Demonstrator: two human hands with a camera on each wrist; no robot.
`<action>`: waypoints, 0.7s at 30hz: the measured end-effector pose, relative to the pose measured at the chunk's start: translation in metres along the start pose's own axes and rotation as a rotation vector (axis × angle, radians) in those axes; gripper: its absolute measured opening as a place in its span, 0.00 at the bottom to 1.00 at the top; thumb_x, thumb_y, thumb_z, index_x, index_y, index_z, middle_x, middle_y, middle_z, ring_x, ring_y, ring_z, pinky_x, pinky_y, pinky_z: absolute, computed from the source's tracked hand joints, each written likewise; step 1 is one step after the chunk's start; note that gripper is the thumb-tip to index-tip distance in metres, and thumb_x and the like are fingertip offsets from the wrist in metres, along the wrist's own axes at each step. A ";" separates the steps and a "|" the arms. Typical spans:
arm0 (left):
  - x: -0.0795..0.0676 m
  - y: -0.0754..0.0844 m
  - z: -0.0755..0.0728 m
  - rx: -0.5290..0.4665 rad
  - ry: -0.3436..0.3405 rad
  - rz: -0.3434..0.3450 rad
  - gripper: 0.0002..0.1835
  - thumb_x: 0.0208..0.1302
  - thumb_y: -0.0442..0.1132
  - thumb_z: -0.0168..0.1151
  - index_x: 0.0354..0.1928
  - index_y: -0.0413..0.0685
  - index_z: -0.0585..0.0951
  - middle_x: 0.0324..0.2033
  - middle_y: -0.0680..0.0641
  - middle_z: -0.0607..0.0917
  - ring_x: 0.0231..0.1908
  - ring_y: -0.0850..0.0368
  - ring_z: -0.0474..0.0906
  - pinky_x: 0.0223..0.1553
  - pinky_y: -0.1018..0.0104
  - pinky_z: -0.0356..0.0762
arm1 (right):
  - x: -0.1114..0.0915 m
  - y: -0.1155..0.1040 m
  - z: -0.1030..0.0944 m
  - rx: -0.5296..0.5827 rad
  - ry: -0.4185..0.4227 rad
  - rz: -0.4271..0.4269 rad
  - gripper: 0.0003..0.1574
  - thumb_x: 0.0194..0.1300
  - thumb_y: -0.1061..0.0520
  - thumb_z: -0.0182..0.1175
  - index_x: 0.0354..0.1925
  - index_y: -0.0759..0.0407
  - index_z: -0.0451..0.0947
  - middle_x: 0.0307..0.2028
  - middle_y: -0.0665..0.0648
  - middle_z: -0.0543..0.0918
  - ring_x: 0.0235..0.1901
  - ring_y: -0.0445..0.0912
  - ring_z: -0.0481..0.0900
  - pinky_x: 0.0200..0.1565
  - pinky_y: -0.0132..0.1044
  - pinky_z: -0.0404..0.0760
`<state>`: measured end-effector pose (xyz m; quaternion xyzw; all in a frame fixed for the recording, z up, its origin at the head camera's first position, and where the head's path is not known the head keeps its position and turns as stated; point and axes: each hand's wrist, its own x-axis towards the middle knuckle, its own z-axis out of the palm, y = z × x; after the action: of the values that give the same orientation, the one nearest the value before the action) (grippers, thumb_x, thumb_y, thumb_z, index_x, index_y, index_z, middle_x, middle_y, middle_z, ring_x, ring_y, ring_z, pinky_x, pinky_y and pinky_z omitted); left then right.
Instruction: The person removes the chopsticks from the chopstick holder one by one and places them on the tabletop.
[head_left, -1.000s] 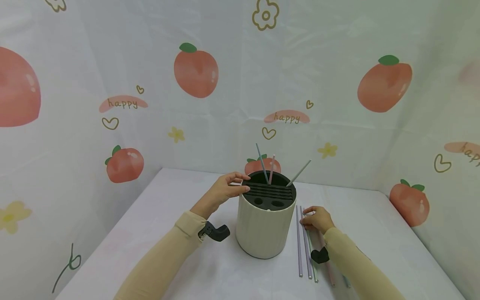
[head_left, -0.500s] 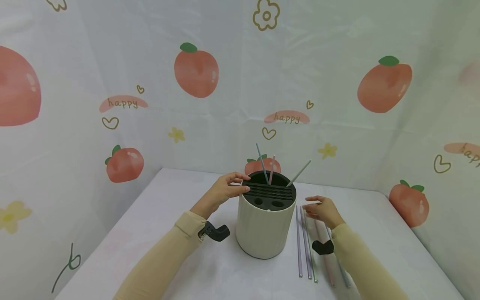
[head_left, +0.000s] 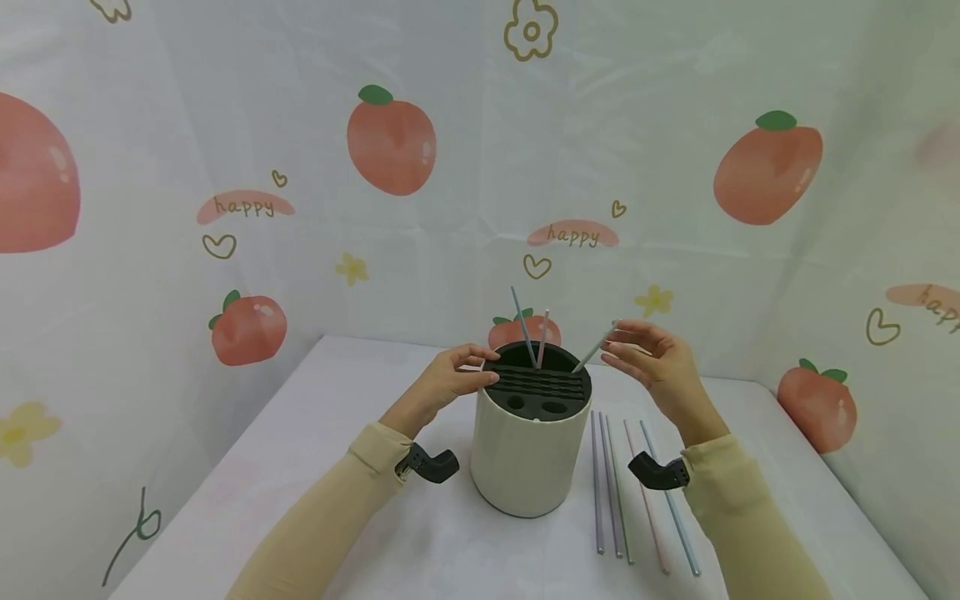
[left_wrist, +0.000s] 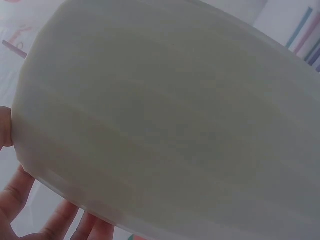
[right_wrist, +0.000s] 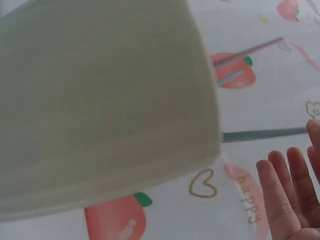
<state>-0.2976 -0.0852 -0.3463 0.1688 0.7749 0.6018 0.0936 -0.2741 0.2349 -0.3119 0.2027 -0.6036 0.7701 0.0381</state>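
Observation:
A cream ribbed utensil holder stands upright on the white table, topped by a black insert with slots and round holes. My left hand holds its upper left rim, the thumb at the top edge and the fingers along the side. Blue, pink and green chopsticks lean out of the rear compartment. My right hand is raised right of the rim, fingers extended, beside the green chopstick's upper end. From the right wrist view, that chopstick reaches toward the hand; contact is unclear.
Right of the holder, several chopsticks lie roughly side by side: two purple, one green, one pink and one blue. A fruit-printed white backdrop rises behind the table.
My right hand has left the chopsticks on the table and moved up to the green one in the holder. My left hand has stayed on the rim.

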 end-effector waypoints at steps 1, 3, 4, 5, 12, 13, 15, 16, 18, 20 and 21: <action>0.000 0.000 0.000 -0.001 0.000 0.000 0.20 0.63 0.43 0.65 0.56 0.50 0.78 0.63 0.39 0.70 0.61 0.43 0.70 0.59 0.49 0.73 | 0.000 0.002 0.002 0.007 -0.003 -0.012 0.18 0.64 0.75 0.55 0.43 0.57 0.81 0.40 0.51 0.83 0.41 0.43 0.85 0.47 0.39 0.83; 0.000 -0.001 0.000 -0.001 -0.001 0.001 0.20 0.63 0.43 0.66 0.56 0.50 0.78 0.62 0.39 0.70 0.61 0.43 0.70 0.59 0.49 0.73 | 0.001 0.007 0.006 0.007 -0.003 -0.031 0.19 0.63 0.76 0.55 0.41 0.56 0.81 0.40 0.50 0.84 0.39 0.42 0.85 0.46 0.39 0.83; 0.000 -0.001 0.001 0.000 0.000 0.002 0.20 0.63 0.43 0.66 0.56 0.50 0.78 0.62 0.39 0.70 0.61 0.43 0.70 0.59 0.49 0.73 | 0.002 0.010 0.008 0.010 -0.004 -0.039 0.19 0.63 0.77 0.54 0.40 0.56 0.82 0.39 0.50 0.84 0.39 0.42 0.85 0.46 0.39 0.83; 0.001 -0.001 0.001 0.000 0.001 0.002 0.20 0.63 0.43 0.66 0.56 0.50 0.78 0.62 0.39 0.70 0.61 0.43 0.70 0.59 0.49 0.73 | 0.002 0.013 0.009 0.014 -0.003 -0.047 0.20 0.63 0.78 0.54 0.39 0.56 0.82 0.39 0.50 0.84 0.39 0.42 0.85 0.46 0.39 0.83; 0.001 -0.001 0.000 0.000 0.003 -0.002 0.20 0.63 0.43 0.65 0.57 0.50 0.78 0.63 0.39 0.69 0.62 0.43 0.69 0.60 0.49 0.73 | 0.004 0.025 0.011 0.020 -0.004 -0.069 0.19 0.62 0.77 0.56 0.36 0.56 0.81 0.36 0.50 0.85 0.37 0.42 0.86 0.45 0.36 0.84; 0.001 -0.001 0.001 0.000 0.003 -0.002 0.20 0.63 0.43 0.65 0.57 0.50 0.78 0.63 0.39 0.69 0.62 0.43 0.69 0.60 0.49 0.73 | 0.004 0.026 0.011 0.019 -0.002 -0.073 0.18 0.62 0.77 0.56 0.36 0.56 0.81 0.36 0.50 0.85 0.37 0.42 0.86 0.45 0.36 0.84; 0.001 -0.001 0.001 0.000 0.004 -0.001 0.20 0.63 0.43 0.65 0.57 0.50 0.78 0.62 0.39 0.70 0.62 0.43 0.70 0.60 0.49 0.73 | 0.005 0.027 0.011 0.023 0.001 -0.082 0.18 0.62 0.77 0.55 0.36 0.56 0.81 0.36 0.51 0.85 0.37 0.42 0.86 0.44 0.36 0.84; 0.000 0.000 0.001 0.001 0.003 -0.001 0.20 0.63 0.43 0.65 0.57 0.50 0.78 0.62 0.39 0.70 0.62 0.43 0.70 0.60 0.49 0.73 | 0.005 0.028 0.011 0.020 0.004 -0.088 0.19 0.62 0.78 0.55 0.36 0.56 0.81 0.35 0.50 0.85 0.37 0.42 0.86 0.44 0.36 0.84; 0.001 0.000 0.001 0.002 0.001 -0.002 0.20 0.63 0.43 0.65 0.57 0.50 0.78 0.63 0.39 0.70 0.62 0.43 0.69 0.60 0.49 0.73 | 0.007 0.026 0.012 0.022 0.010 -0.103 0.19 0.62 0.78 0.54 0.36 0.56 0.80 0.35 0.50 0.84 0.37 0.42 0.86 0.44 0.36 0.84; 0.001 0.000 0.001 0.003 0.000 -0.003 0.20 0.63 0.42 0.66 0.57 0.50 0.78 0.63 0.39 0.70 0.62 0.44 0.69 0.60 0.49 0.73 | 0.009 0.022 0.014 0.027 0.015 -0.120 0.20 0.62 0.78 0.54 0.37 0.56 0.80 0.35 0.50 0.84 0.37 0.41 0.86 0.44 0.35 0.84; 0.001 0.000 0.001 0.005 -0.001 -0.001 0.20 0.63 0.43 0.65 0.57 0.50 0.78 0.63 0.39 0.70 0.62 0.44 0.69 0.60 0.49 0.73 | 0.011 0.018 0.015 0.033 0.017 -0.131 0.20 0.62 0.79 0.54 0.37 0.56 0.80 0.35 0.50 0.84 0.37 0.41 0.86 0.44 0.35 0.84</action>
<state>-0.2986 -0.0842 -0.3465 0.1690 0.7763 0.6000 0.0938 -0.2856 0.2138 -0.3214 0.2355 -0.5759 0.7777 0.0902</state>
